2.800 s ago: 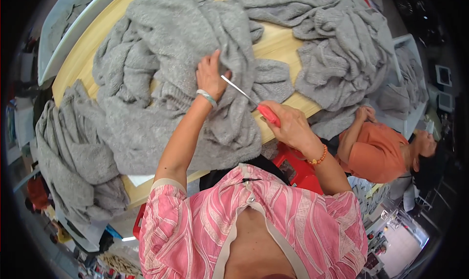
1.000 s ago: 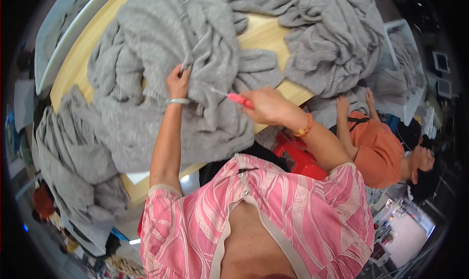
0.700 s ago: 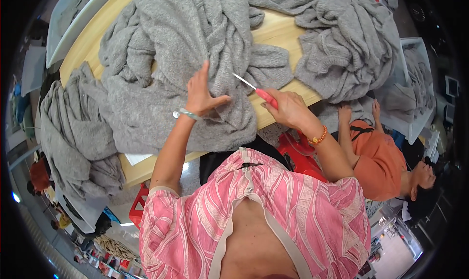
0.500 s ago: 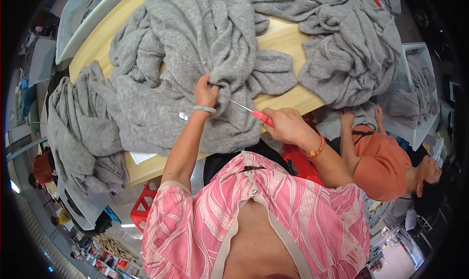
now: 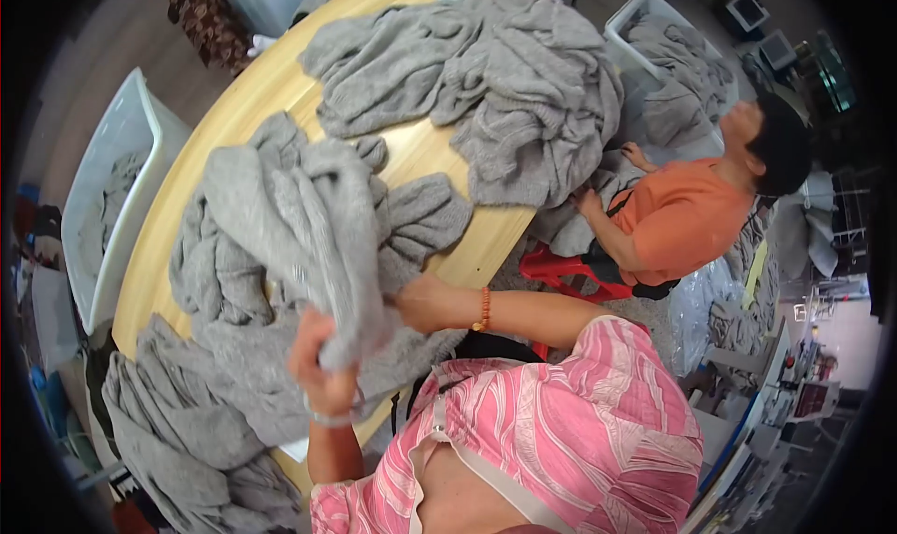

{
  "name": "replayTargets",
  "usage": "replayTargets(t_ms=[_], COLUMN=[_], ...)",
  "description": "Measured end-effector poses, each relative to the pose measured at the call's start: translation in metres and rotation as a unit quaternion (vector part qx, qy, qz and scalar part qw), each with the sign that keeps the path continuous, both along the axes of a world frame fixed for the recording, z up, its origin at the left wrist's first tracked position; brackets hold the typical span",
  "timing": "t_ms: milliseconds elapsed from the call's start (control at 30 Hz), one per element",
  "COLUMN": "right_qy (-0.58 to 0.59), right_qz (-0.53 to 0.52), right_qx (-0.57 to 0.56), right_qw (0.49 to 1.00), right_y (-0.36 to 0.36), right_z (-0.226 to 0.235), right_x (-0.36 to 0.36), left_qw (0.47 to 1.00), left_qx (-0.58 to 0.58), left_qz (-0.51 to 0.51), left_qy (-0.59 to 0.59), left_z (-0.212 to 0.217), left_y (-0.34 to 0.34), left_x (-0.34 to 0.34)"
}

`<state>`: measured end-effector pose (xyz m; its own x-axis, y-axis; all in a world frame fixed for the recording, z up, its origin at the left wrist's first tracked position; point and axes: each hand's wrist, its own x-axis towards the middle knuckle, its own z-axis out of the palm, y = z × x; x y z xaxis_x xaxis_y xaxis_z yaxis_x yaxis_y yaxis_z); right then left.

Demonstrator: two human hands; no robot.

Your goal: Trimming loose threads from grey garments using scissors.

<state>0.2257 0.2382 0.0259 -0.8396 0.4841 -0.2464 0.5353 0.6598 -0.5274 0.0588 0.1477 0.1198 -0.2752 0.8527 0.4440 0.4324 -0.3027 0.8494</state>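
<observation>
My left hand (image 5: 320, 361), blurred by motion, is closed round the near end of a grey knitted garment (image 5: 313, 226). The garment is raised in long folds over the table's near part. My right hand (image 5: 425, 302) is at the garment's right side; its fingers are smeared and partly hidden, and no tool shows in it. Under and around both hands lies more grey knitwear (image 5: 252, 375), with a sleeve-like piece (image 5: 425, 218) spread out beyond my right hand.
A big grey knit heap (image 5: 533, 95) covers the table's far right. Another pile (image 5: 187, 431) hangs over the near left edge of the wooden table (image 5: 248, 99). Plastic bins (image 5: 117, 198) hold knitwear. A person in orange (image 5: 687, 221) sits at right by a red stool (image 5: 570, 272).
My view has swung round, bringing the seated person further in. My left hand has pulled up the grey garment. The thin metal tool with a red handle in my right hand no longer shows.
</observation>
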Motion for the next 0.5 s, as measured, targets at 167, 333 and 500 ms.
replayTargets(t_ms=[167, 333, 500], right_qy=[0.441, 0.361, 0.281], right_qz=[-0.049, -0.135, -0.203], right_qx=[0.174, 0.159, 0.118], right_qw=[0.879, 0.909, 0.931], right_y=[0.015, 0.039, 0.074], right_z=[-0.052, -0.027, 0.005], right_x=[-0.019, 0.01, 0.057], left_qw=[0.944, 0.94, 0.968], left_qx=[0.002, 0.033, 0.07], left_qz=[-0.232, -0.267, -0.231], left_qy=[-0.233, -0.209, -0.07], left_z=[0.045, 0.051, 0.048], left_y=[-0.047, -0.028, 0.06], left_x=[-0.003, 0.004, 0.017])
